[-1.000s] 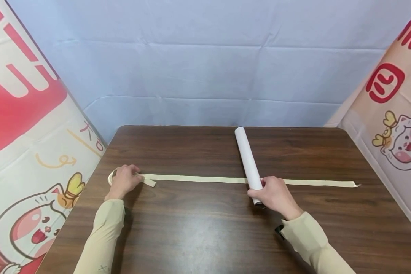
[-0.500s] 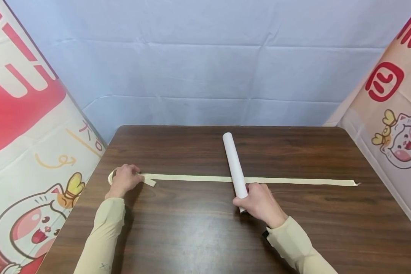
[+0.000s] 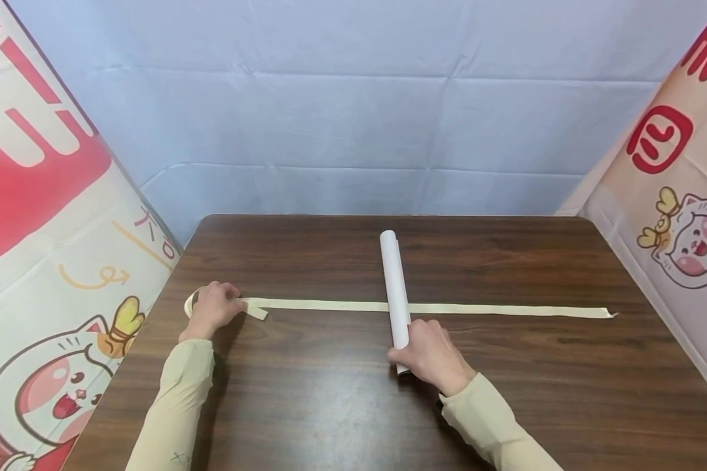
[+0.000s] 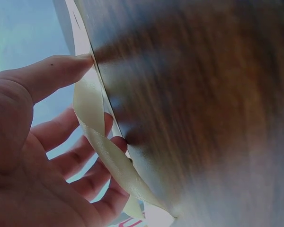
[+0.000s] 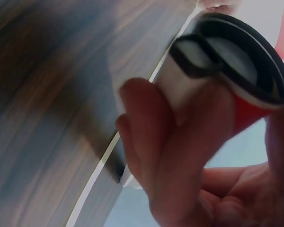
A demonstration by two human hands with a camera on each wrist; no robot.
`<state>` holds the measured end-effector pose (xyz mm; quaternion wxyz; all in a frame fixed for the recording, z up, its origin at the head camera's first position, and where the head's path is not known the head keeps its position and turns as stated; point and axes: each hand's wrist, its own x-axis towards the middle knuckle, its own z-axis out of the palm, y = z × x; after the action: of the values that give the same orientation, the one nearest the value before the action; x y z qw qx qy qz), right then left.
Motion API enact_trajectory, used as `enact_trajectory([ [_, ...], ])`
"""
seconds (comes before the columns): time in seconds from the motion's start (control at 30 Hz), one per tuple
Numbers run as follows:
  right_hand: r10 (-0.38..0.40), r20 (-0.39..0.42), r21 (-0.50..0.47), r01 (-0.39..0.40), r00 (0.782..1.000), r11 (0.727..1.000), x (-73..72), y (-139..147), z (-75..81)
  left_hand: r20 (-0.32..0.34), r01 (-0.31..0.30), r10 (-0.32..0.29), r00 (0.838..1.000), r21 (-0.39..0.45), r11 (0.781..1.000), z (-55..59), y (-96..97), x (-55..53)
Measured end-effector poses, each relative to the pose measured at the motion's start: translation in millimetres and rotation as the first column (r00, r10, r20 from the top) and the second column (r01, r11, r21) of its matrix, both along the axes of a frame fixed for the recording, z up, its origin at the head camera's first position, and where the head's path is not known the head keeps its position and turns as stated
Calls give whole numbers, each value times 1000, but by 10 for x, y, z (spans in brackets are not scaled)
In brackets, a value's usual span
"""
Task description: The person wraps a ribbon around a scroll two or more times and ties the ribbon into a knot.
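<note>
A long cream ribbon (image 3: 324,305) runs left to right along the wood table, with a loop and a short tail at its left end. My left hand (image 3: 212,307) rests at that end. In the left wrist view its thumb (image 4: 78,66) presses on the ribbon (image 4: 118,163) at the table surface, the other fingers loosely bent beside the twisted strip. With my right hand (image 3: 433,356) I grip the near end of a white tube (image 3: 393,281), which crosses over the ribbon at mid-table. In the right wrist view the tube's black-rimmed end and red side (image 5: 248,113) show.
The brown table (image 3: 507,261) has its far edge close to a pale blue cloth backdrop (image 3: 353,131). Printed cartoon panels stand on the left (image 3: 47,196) and on the right (image 3: 677,216). The ribbon's frayed right end lies near the table's right side.
My right hand has moved left along the ribbon and slightly nearer with the tube, which now stands more upright in view. My left hand has stayed in place.
</note>
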<state>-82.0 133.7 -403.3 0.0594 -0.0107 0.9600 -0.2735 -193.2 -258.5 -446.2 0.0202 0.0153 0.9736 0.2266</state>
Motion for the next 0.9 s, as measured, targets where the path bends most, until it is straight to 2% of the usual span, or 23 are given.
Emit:
enact_trajectory([
  [0.43,-16,23,21,16,1000,1000,-12,-140,-109,-6,8,-8,1000,-1,1000,-9,-12,1],
  [0.9,-8,-1,42,8,1000,999,14,-185,-211,6,1,-1,1000,3,1000,-9,6,7],
])
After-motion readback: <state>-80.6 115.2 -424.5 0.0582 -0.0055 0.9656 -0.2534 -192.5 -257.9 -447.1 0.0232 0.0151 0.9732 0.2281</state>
